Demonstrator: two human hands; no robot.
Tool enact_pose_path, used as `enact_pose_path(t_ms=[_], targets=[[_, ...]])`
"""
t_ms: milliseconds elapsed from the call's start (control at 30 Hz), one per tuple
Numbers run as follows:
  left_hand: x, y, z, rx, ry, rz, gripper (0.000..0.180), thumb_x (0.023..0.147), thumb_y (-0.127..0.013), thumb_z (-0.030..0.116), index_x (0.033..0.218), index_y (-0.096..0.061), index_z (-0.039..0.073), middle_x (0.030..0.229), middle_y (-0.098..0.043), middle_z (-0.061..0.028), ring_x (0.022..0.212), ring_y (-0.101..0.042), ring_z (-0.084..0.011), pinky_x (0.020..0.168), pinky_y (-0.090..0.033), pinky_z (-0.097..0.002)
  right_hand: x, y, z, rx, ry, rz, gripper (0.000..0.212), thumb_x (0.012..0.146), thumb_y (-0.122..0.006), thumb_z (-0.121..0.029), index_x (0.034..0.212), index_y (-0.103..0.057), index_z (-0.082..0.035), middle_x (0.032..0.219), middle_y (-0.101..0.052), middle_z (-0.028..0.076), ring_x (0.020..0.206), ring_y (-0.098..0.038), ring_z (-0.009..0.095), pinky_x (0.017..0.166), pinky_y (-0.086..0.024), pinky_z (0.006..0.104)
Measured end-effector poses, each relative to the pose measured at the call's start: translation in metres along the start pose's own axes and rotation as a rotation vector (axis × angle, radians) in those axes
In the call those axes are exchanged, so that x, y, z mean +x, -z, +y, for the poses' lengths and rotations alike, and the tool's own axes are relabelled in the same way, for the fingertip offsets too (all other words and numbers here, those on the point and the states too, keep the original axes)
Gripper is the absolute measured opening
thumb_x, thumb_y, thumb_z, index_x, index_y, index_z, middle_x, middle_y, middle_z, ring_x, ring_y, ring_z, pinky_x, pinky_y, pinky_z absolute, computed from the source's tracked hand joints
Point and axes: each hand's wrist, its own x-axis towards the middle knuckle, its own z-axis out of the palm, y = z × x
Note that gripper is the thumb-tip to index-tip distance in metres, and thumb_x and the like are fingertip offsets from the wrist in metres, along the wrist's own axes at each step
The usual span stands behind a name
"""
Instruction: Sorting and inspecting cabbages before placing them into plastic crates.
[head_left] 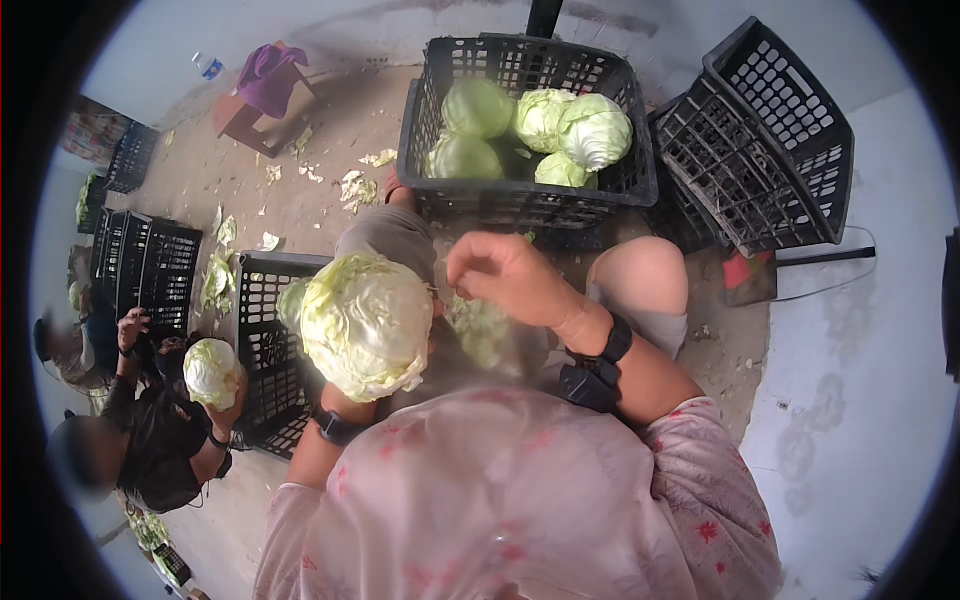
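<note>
A pale green cabbage [365, 325] rests in my left hand [437, 310], in front of my body. The cabbage covers most of that hand, and only a bit of it shows at the cabbage's right edge. To the right, my right hand [512, 278] is raised apart from the cabbage, fingers loosely bent with a gap between them and nothing visible in them. Below it, blurred loose cabbage leaves [480, 330] lie between my legs. Ahead stands a black plastic crate [520, 190] with several cabbages [595, 132] inside.
Another black crate [265, 330] stands at my left. Tilted black crates [770, 140] lean at the right, by the wall. A stool [245, 125] with a purple cloth [268, 80] is at the far left. Leaf scraps [358, 190] litter the floor. A co-worker [160, 440] at left holds a cabbage [212, 372].
</note>
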Motion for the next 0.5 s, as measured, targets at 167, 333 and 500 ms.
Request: enact_pose_path(t_ms=[167, 333, 500], targets=[[0.025, 0.011, 0.016, -0.653, 0.131, -0.007, 0.076, 0.09, -0.047, 0.064, 0.147, -0.036, 0.016, 0.143, -0.043, -0.0222, 0.129, -0.041, -0.0508, 0.087, -0.047, -0.0685, 0.003, 0.023, 0.0, -0.493, 0.16, 0.045, 0.043, 0.091, -0.063, -0.018, 0.131, -0.053, -0.007, 0.132, -0.054, 0.011, 0.124, -0.051, 0.024, 0.097, -0.046, 0.0365], [0.092, 0.001, 0.08, -0.841, 0.088, -0.078, 0.078, 0.09, -0.057, 0.054, 0.145, -0.035, 0.004, 0.143, -0.047, -0.0167, 0.13, -0.048, -0.03, 0.107, -0.042, -0.0486, 0.023, 0.032, -0.02, 0.303, 0.074, 0.043, 0.073, 0.094, -0.058, -0.044, 0.148, -0.03, -0.002, 0.146, -0.042, 0.014, 0.133, -0.043, 0.023, 0.107, -0.038, 0.0368], [0.173, -0.028, 0.09, -0.552, 0.067, -0.098, 0.069, 0.096, -0.048, 0.053, 0.143, -0.037, 0.003, 0.139, -0.051, -0.0159, 0.123, -0.055, -0.0271, 0.103, -0.046, -0.0429, 0.062, 0.067, -0.027, 0.733, -0.067, 0.169, 0.073, 0.093, -0.053, -0.053, 0.145, -0.035, -0.005, 0.143, -0.046, 0.015, 0.129, -0.048, 0.028, 0.107, -0.042, 0.0444]])
